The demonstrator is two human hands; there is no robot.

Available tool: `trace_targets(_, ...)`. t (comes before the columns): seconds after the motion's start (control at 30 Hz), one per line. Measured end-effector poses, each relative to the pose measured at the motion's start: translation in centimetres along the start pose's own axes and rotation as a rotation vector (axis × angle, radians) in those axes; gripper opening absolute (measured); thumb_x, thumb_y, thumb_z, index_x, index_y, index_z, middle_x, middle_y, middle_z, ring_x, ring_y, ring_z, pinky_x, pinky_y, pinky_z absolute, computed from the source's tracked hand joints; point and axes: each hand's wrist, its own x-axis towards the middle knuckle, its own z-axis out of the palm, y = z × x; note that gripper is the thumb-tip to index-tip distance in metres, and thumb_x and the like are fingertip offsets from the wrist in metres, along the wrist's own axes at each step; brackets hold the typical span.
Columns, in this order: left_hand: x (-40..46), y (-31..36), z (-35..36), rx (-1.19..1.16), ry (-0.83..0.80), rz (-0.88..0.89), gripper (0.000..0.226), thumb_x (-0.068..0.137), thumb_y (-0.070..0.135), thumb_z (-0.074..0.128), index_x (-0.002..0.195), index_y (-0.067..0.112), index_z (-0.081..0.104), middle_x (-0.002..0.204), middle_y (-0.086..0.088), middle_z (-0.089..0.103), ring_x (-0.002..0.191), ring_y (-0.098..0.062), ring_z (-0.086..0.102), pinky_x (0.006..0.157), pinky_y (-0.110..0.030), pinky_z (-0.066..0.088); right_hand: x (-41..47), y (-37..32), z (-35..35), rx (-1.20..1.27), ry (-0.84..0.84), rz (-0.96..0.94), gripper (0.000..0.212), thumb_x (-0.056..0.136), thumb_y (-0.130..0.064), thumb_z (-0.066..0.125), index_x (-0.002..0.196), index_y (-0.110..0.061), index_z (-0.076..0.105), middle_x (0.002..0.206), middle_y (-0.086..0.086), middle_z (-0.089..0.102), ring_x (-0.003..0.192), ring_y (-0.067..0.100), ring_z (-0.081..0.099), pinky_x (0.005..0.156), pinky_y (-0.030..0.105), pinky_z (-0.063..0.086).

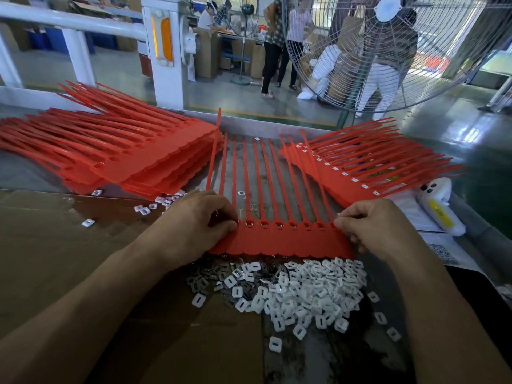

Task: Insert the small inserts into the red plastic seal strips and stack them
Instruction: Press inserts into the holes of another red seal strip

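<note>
A red seal strip sheet [279, 241] lies flat in front of me, its thin tails pointing away. Several of its sockets hold small inserts. My left hand [194, 225] grips the sheet's left end, fingers curled over the edge. At the sheet's right end, my right hand [379, 225] pinches the corner. A heap of small white inserts [302, 289] lies just below the sheet, towards me. A tall stack of red sheets [133, 151] sits at the left. Another stack of red sheets [360, 167], with inserts showing in them, lies at the right.
Brown cardboard [69, 245] covers the table's left side, with a few stray inserts [144, 209] on it. A white device [437, 206] lies at the right edge. A large floor fan [388, 51] stands behind the table, and people stand further back.
</note>
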Motion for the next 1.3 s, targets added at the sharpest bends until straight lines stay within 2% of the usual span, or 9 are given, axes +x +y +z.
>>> trace_targets(0.13,0.0,0.0,0.0,-0.002,0.0,-0.003,0.013,0.093,0.037,0.068,0.106,0.033,0.071,0.104,0.016,0.063,0.103,-0.005,0.055,0.095,-0.034,0.048,0.1,0.0,0.1,-0.096,-0.011,-0.02,0.018,0.092,-0.015,0.075,0.076,-0.022,0.074,0.062,-0.002,0.067,0.06,0.016,0.063,0.049,0.029,0.049)
trace_targets(0.23,0.0,0.0,0.0,-0.002,-0.002,-0.004,0.013,0.094,0.037,0.068,0.106,0.033,0.071,0.105,0.017,0.063,0.103,-0.004,0.055,0.096,-0.034,0.048,0.1,-0.1,0.3,-0.154,-0.012,-0.034,0.018,0.095,-0.017,0.071,0.078,-0.023,0.073,0.069,0.0,0.069,0.065,0.021,0.067,0.055,0.035,0.055)
trace_targets(0.53,0.0,-0.1,0.0,-0.006,0.0,0.001,0.013,0.093,0.037,0.068,0.105,0.034,0.071,0.104,0.018,0.063,0.102,-0.003,0.055,0.095,-0.033,0.049,0.1,-0.3,0.9,-0.106,0.082,0.012,0.02,0.087,-0.02,0.081,0.072,-0.029,0.072,0.071,-0.005,0.071,0.071,0.014,0.067,0.069,0.038,0.059)
trace_targets(0.7,0.0,-0.1,0.0,-0.005,-0.008,0.002,0.013,0.093,0.038,0.068,0.105,0.035,0.071,0.104,0.018,0.063,0.103,-0.003,0.055,0.095,-0.034,0.049,0.3,-0.1,1.0,-0.073,0.084,0.046,0.017,0.087,-0.021,0.081,0.074,-0.027,0.071,0.068,-0.001,0.069,0.067,0.016,0.065,0.061,0.032,0.052)
trace_targets(0.9,0.0,-0.1,0.0,-0.006,-0.008,-0.005,0.014,0.093,0.038,0.068,0.106,0.035,0.071,0.105,0.019,0.062,0.103,-0.002,0.055,0.096,-0.034,0.049,0.5,0.3,0.9,-0.042,0.081,0.066,0.011,0.09,-0.023,0.078,0.08,-0.024,0.074,0.079,0.0,0.072,0.072,0.017,0.065,0.067,0.035,0.051)
trace_targets(1.03,0.0,0.0,0.0,0.0,-0.012,-0.007,0.014,0.094,0.038,0.067,0.107,0.035,0.07,0.106,0.019,0.063,0.104,-0.003,0.055,0.097,-0.035,0.049,0.4,0.2,0.8,-0.074,0.066,0.049,0.012,0.088,-0.021,0.08,0.079,-0.024,0.073,0.077,0.001,0.072,0.069,0.015,0.063,0.063,0.031,0.048)
trace_targets(1.17,0.0,0.1,-0.1,0.002,-0.015,-0.011,0.014,0.094,0.039,0.067,0.107,0.035,0.07,0.106,0.019,0.062,0.105,-0.003,0.054,0.098,-0.034,0.048,-0.3,-0.4,0.5,-0.102,0.106,-0.023,0.014,0.086,-0.032,0.082,0.077,-0.025,0.074,0.07,-0.004,0.071,0.07,0.013,0.066,0.06,0.028,0.044)
trace_targets(1.23,0.0,0.2,-0.1,0.001,-0.018,-0.015,0.014,0.094,0.038,0.067,0.107,0.035,0.07,0.106,0.018,0.062,0.105,-0.004,0.054,0.098,-0.034,0.048,-0.9,-1.2,-0.1,-0.04,0.02,-0.11,0.014,0.084,-0.036,0.083,0.076,-0.026,0.076,0.066,-0.011,0.07,0.066,0.004,0.064,0.062,0.029,0.043)
trace_targets(1.3,0.0,0.2,-0.1,0.009,-0.016,-0.017,0.014,0.094,0.038,0.067,0.107,0.035,0.07,0.107,0.017,0.062,0.106,-0.005,0.054,0.098,-0.034,0.047,-1.9,-2.4,-0.4,-0.026,-0.27,-0.199,0.008,0.082,-0.036,0.084,0.081,-0.031,0.077,0.065,-0.013,0.07,0.056,-0.002,0.059,0.058,0.023,0.043)
